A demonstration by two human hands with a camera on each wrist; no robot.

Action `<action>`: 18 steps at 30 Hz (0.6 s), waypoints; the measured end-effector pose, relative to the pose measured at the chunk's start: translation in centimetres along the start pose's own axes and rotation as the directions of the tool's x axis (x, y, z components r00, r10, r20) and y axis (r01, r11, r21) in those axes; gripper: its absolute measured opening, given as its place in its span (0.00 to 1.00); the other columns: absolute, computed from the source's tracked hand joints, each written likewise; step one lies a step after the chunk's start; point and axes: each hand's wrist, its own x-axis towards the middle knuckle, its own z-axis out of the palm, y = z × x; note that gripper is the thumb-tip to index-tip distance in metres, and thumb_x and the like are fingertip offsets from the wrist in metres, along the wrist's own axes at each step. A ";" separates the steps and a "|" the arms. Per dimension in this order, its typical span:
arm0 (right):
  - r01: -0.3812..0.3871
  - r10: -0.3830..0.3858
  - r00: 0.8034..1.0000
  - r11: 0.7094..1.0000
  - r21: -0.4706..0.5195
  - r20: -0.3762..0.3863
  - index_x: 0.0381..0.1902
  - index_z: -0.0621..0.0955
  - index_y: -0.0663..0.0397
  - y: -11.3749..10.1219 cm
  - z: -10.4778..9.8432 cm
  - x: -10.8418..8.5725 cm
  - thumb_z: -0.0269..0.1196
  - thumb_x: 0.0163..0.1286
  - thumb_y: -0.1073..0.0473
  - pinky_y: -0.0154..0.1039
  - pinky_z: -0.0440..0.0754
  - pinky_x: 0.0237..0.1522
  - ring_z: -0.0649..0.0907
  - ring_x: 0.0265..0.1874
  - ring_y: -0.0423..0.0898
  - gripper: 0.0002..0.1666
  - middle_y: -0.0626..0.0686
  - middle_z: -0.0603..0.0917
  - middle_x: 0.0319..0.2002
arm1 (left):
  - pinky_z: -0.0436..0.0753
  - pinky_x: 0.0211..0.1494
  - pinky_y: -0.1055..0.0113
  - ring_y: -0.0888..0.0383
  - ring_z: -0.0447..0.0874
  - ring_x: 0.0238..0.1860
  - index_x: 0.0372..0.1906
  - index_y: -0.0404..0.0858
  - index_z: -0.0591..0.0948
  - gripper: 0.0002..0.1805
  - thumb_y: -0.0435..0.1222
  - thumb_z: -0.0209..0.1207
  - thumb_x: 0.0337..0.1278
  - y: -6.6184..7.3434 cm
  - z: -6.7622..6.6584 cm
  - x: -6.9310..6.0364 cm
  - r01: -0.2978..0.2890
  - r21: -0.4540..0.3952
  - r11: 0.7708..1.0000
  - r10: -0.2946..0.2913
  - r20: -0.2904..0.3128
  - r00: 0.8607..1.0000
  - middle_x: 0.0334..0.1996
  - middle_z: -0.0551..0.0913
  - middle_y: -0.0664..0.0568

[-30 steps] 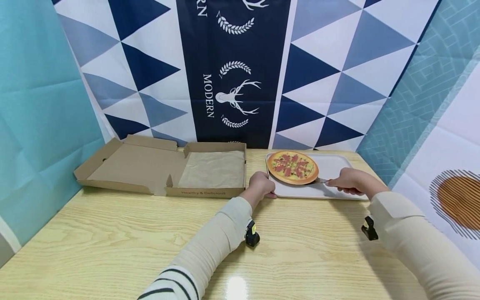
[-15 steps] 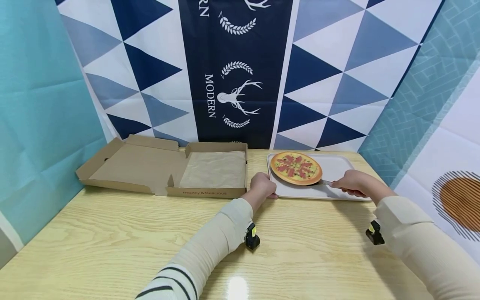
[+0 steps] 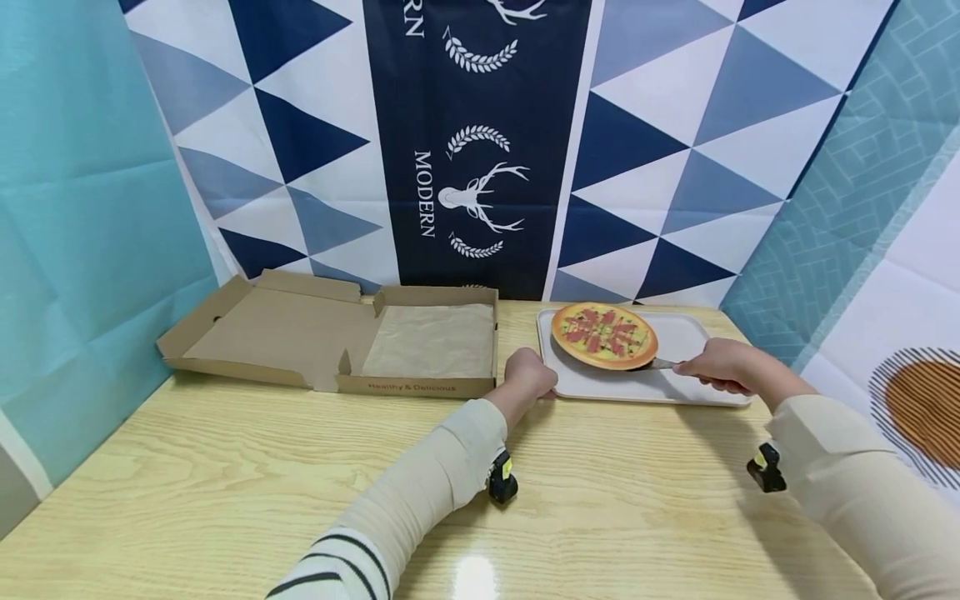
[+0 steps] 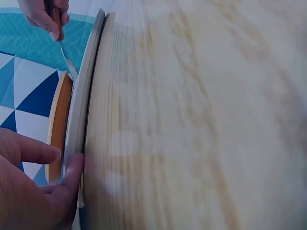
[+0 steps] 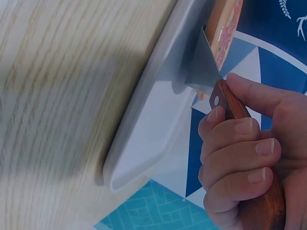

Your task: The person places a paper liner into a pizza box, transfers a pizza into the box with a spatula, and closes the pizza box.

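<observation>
Blue, grey and white triangles cover a wall hanging point(image 3: 630, 108) at the back, split by a dark band with a white stag's head and the word MODERN. Before it stretches a pale wood-grained table point(image 3: 225, 483). On the left lies a cardboard box point(image 3: 277, 333), its lid folded open to the left and "Healthy & Delicious" printed along its near side. Just to the right of the box sits a white tray point(image 3: 678, 327). A sheet of brown paper point(image 3: 429, 340) lines the box's right half. The round pizza point(image 3: 604, 336), topped with red pieces, is over the left part of the tray, the blade of a spatula point(image 3: 663, 364) under its near right edge; whether its far side touches the tray cannot be told. The person's right hand point(image 3: 726, 365) curls its fingers round the spatula's wooden handle, the thumb pressed near the blade. The left hand point(image 3: 529, 373) pinches the tray's rim at the near left corner. A small black device point(image 3: 502, 477) hangs below the left wrist, another point(image 3: 766, 468) below the right.
</observation>
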 end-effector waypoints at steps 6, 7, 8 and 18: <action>0.002 -0.002 1.000 0.999 0.032 0.008 0.15 0.70 0.47 0.1 -0.5 -0.2 0.56 0.71 0.44 0.31 0.65 0.18 0.64 0.12 0.37 0.26 0.44 0.66 0.13 | 0.78 0.36 0.66 0.55 0.73 0.31 0.32 0.36 0.77 0.06 0.28 0.63 0.51 0.6 -0.6 -0.8 -0.054 0.175 0.983 0.056 -0.006 0.998 0.28 0.75 0.50; 0.003 -0.004 1.000 0.999 0.037 0.010 0.15 0.70 0.47 0.1 -0.5 -0.3 0.56 0.71 0.44 0.31 0.65 0.18 0.64 0.12 0.37 0.26 0.44 0.66 0.13 | 0.79 0.38 0.65 0.55 0.73 0.32 0.33 0.36 0.77 0.06 0.29 0.63 0.51 0.7 -0.7 -0.9 -0.056 0.188 0.981 0.058 -0.004 0.998 0.29 0.74 0.50; 0.006 -0.007 1.000 0.999 0.040 0.011 0.15 0.70 0.47 0.1 -0.6 -0.4 0.56 0.72 0.45 0.30 0.65 0.18 0.64 0.12 0.37 0.26 0.43 0.66 0.13 | 0.79 0.38 0.65 0.55 0.72 0.32 0.33 0.36 0.77 0.06 0.29 0.63 0.51 0.8 -0.8 -1.0 -0.060 0.196 0.979 0.061 0.000 0.998 0.29 0.74 0.51; 0.011 -0.011 1.000 1.000 0.019 0.010 0.14 0.70 0.46 -0.4 -1.0 -1.4 0.55 0.71 0.45 0.31 0.62 0.17 0.64 0.11 0.37 0.26 0.43 0.66 0.12 | 0.80 0.47 0.67 0.57 0.78 0.44 0.47 0.36 0.83 0.18 0.30 0.69 0.47 1.7 -2.1 -1.5 -0.129 0.169 0.977 0.128 0.020 0.992 0.44 0.82 0.51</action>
